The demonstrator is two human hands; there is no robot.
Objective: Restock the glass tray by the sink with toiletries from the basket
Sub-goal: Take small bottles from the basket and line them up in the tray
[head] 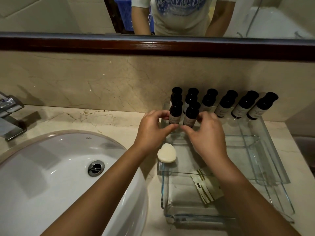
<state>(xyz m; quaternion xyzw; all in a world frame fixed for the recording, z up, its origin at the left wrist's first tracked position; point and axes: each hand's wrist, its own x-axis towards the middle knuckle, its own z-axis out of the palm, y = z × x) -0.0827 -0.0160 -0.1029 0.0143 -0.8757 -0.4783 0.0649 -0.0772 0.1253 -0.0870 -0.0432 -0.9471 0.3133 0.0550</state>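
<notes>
Clamped at the glass tray's (272, 143) far-left corner — left bottle (175, 114) in the left hand (151, 132), right bottle (190, 116) in the right hand (209, 135), fingers curled round each. Along the far edge, a six-bottle row (226, 103); heart-shaped soap (166, 153) at the left edge.

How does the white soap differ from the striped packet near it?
The soap is heart-shaped and plain white; the packet is rectangular, with olive-gold stripes and a saw-toothed edge. The soap looks thick and rounded; the packet is flat. The soap shows whole; the right forearm covers part of the packet. Both lie on the glass tray.
</notes>
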